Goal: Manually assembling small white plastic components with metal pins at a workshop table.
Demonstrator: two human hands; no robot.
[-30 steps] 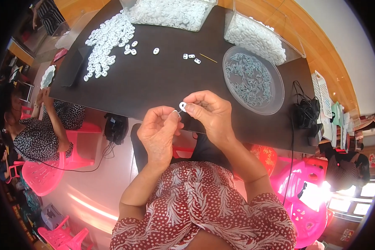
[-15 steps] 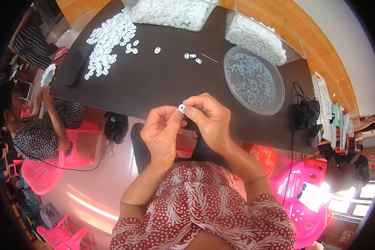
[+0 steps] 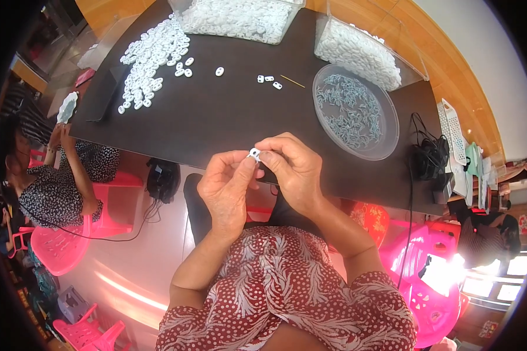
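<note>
Between my fingertips, just off the near edge of the dark table [image 3: 216,117], is a small white plastic piece [image 3: 254,153] with a dark hole in it. My left hand [image 3: 227,190] pinches it from the left. The thumb and forefinger of my right hand [image 3: 295,169] grip its right side. Farther back lie several similar small white pieces [image 3: 269,78] beside a thin gold-coloured stick [image 3: 293,81]. A single oval white piece [image 3: 219,71] lies left of them. A shallow clear round tray [image 3: 386,146] on the right holds many small grey-blue slender parts [image 3: 351,111].
A heap of white oval pieces [image 3: 152,58] spreads over the far left. Two clear bins [image 3: 275,40] [image 3: 413,76] of white pieces stand at the back. Black cables [image 3: 430,153] lie at the right edge. Another person [image 3: 58,190] sits on a pink chair [image 3: 58,248] at the left.
The white piece has turned slightly between my fingers, so its hole faces up more plainly. Both hands stay almost in place. At far left, a person in striped clothing has moved lower in view.
</note>
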